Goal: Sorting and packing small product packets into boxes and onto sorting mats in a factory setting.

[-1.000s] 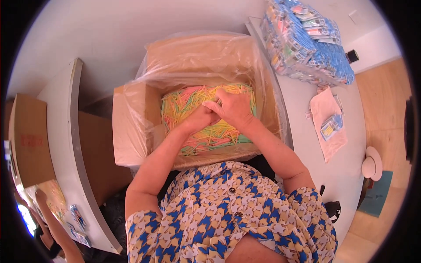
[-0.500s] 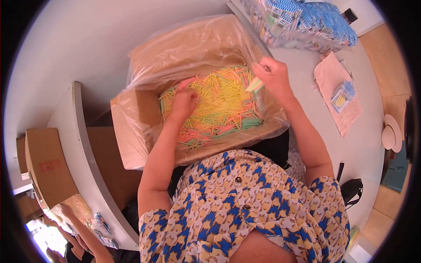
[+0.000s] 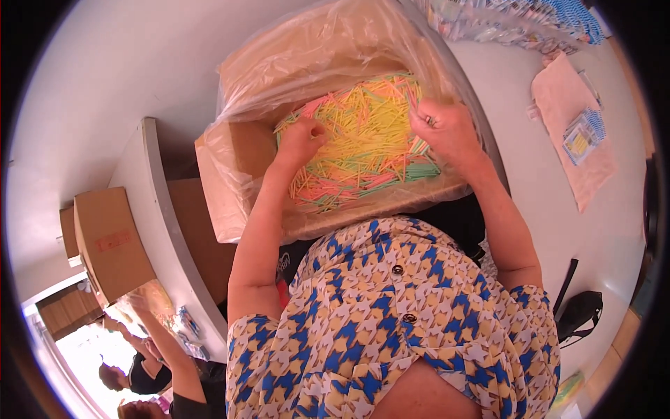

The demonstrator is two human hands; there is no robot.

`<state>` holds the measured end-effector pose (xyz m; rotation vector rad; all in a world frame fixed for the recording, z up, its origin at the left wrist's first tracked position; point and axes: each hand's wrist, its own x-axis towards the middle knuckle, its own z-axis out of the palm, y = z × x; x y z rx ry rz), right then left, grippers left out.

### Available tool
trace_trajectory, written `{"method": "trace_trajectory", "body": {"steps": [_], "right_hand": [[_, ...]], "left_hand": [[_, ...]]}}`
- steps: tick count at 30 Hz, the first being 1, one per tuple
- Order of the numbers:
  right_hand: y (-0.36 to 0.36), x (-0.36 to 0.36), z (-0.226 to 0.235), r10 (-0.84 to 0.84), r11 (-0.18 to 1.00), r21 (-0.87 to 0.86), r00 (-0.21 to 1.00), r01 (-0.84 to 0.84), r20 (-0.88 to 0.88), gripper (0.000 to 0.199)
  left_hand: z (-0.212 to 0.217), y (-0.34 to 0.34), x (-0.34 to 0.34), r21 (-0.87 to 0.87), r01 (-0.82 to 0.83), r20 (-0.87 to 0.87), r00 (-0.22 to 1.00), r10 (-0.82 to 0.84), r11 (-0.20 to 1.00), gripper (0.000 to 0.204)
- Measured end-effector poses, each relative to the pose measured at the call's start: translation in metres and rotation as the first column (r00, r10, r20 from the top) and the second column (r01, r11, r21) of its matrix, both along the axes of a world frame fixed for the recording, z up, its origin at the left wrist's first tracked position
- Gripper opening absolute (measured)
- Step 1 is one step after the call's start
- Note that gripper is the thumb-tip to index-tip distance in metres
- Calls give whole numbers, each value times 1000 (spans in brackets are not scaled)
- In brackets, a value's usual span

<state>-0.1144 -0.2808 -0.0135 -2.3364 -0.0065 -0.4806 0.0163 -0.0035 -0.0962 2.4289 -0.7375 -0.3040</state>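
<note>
Looks like a packing workroom: plastic-lined carton (image 3: 237, 174) full of coloured sticks (image 3: 363, 140), heap of small wrapped packets (image 3: 516, 21) on white table (image 3: 558, 230), closed cartons (image 3: 108, 241) by a partition (image 3: 157, 209), another person (image 3: 150, 363) at work beyond.

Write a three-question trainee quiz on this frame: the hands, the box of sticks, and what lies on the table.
1. True or false: both hands are inside the cardboard box.
2. Multiple choice: the box is lined with A) a clear plastic bag, B) newspaper, C) a cloth.
3. Fill in: on the table to the person's right, a small packet lies on a ____ sheet.

Key
1. True. The left hand and the right hand both rest on the heap of thin coloured sticks in yellow, pink, orange and green.
2. A. The clear plastic bag stands up around the box's rim.
3. Pink. The small packet lies on a pink sheet on the white table.
</note>
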Motion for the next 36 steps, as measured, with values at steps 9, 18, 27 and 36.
{"method": "trace_trajectory", "body": {"steps": [9,18,27,36], "right_hand": [[-1,-2,-5,156,985,69,986,-160,56,22],[10,-9,5,76,996,35,984,-83,162,27],[9,-8,-2,-12,999,54,974,0,226,29],[10,3,-17,141,986,55,957,-159,254,31]], "left_hand": [[67,-72,-55,-382,317,-193,891,-411,868,40],[87,-114,-86,-306,154,-694,640,-331,940,14],[59,-112,-78,-448,298,-473,721,-507,843,18],[60,-106,-77,-535,65,-651,603,-460,842,10]]}}
